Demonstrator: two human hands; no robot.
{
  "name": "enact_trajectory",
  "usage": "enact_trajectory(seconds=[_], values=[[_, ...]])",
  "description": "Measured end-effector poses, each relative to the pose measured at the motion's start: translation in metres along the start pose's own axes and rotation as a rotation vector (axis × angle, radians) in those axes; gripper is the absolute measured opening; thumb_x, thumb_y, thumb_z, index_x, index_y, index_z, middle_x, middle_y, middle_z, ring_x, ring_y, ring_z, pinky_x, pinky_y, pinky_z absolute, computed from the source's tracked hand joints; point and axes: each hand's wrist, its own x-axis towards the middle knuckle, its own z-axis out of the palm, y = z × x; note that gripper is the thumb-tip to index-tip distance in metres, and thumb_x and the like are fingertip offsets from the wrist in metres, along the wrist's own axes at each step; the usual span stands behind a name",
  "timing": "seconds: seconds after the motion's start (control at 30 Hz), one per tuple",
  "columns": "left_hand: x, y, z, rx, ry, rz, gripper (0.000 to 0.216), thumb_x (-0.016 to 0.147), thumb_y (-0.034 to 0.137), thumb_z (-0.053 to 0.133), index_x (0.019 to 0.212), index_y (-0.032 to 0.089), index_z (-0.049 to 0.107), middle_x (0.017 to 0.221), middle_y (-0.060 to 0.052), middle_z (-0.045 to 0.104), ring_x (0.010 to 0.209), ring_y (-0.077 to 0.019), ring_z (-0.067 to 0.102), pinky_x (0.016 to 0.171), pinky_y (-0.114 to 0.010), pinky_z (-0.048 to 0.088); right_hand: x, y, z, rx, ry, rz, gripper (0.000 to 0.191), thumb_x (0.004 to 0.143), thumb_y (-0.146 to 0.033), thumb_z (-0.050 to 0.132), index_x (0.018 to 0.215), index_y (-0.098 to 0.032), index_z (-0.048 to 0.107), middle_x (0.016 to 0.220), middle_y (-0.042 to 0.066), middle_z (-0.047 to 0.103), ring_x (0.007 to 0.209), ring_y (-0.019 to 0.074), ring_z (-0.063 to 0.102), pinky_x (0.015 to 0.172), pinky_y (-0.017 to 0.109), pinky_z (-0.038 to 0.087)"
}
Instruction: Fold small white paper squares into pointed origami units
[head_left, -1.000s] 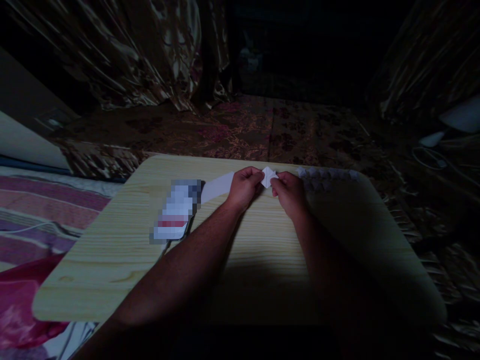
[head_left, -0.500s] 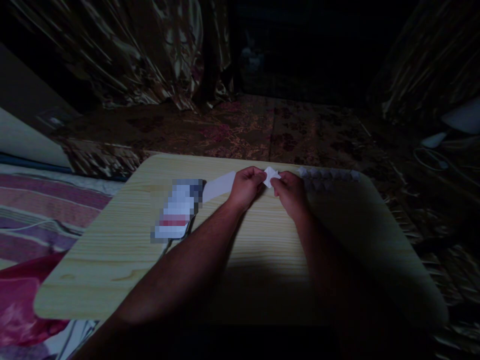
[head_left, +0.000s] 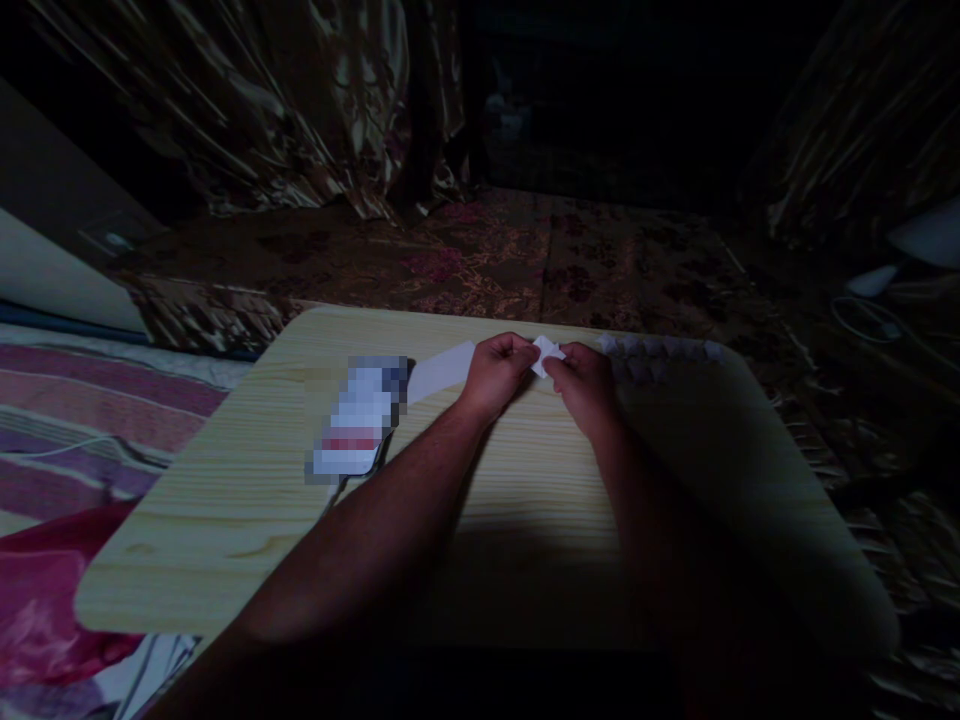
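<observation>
A small piece of folded white paper [head_left: 546,357] is held between my two hands above the far part of the wooden table [head_left: 525,480]. My left hand [head_left: 495,375] pinches its left side between thumb and fingers. From the right, my right hand [head_left: 586,382] grips the other side, thumb on top. Left of my left hand lies a flat stack or sheet of white paper [head_left: 441,371]. Several small folded paper pieces [head_left: 651,346] stand in rows beyond my right hand, dim in the shadow.
A phone-like device with a blurred, lit screen [head_left: 356,420] lies on the table's left, a cable at its lower end. A bed with striped bedding [head_left: 112,420] and a red cloth [head_left: 60,590] adjoin the left edge. Behind stands a ledge with patterned cloth [head_left: 480,250] and curtains [head_left: 337,100].
Both hands stay on the folded paper, with hardly any shift in the fingers. The whole view has moved very slightly.
</observation>
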Motion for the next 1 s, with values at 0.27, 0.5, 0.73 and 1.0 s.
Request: enact_trajectory(seconds=[0.27,0.5,0.73,1.0], values=[[0.0022,-0.0042,-0.0022,0.003,0.019,0.018,0.023,0.07,0.033,0.075,0.065,0.017,0.06,0.051,0.004,0.05,0.046,-0.0075,0.038,0.048,-0.024,0.027,-0.0006,0.0004,-0.0009,0.018,-0.009,0.004,0.017,0.073,-0.036,0.065,0.072,-0.019,0.064,0.053,-0.005,0.054,0.051,0.0117,0.045,0.05,0.025,0.033],[0.0025,-0.0027,-0.0024,-0.025,0.035,0.008,0.021,0.068,0.031,0.075,0.066,0.017,0.061,0.05,0.005,0.049,0.045,-0.0077,0.038,0.047,-0.024,0.025,0.0023,0.0041,-0.0005,0.004,0.009,-0.015,0.023,0.072,-0.039,0.068,0.064,-0.021,0.057,0.05,-0.006,0.052,0.049,0.0113,0.043,0.05,0.025,0.032],[0.0035,-0.0019,-0.0021,-0.074,0.055,-0.003,0.018,0.066,0.029,0.076,0.065,0.017,0.062,0.05,0.005,0.048,0.046,-0.0077,0.039,0.048,-0.024,0.027,0.0029,0.0059,0.0,0.119,0.021,0.026,0.026,0.073,-0.044,0.07,0.066,-0.021,0.059,0.049,-0.006,0.051,0.048,0.0113,0.043,0.048,0.025,0.032],[0.0011,0.0005,-0.0012,-0.005,0.018,-0.019,0.02,0.064,0.028,0.077,0.063,0.017,0.061,0.052,0.005,0.05,0.048,-0.0067,0.038,0.049,-0.023,0.027,0.0064,0.0065,0.0011,0.232,0.122,0.06,0.025,0.073,-0.045,0.069,0.07,-0.021,0.06,0.05,-0.006,0.05,0.048,0.0112,0.045,0.05,0.025,0.036]])
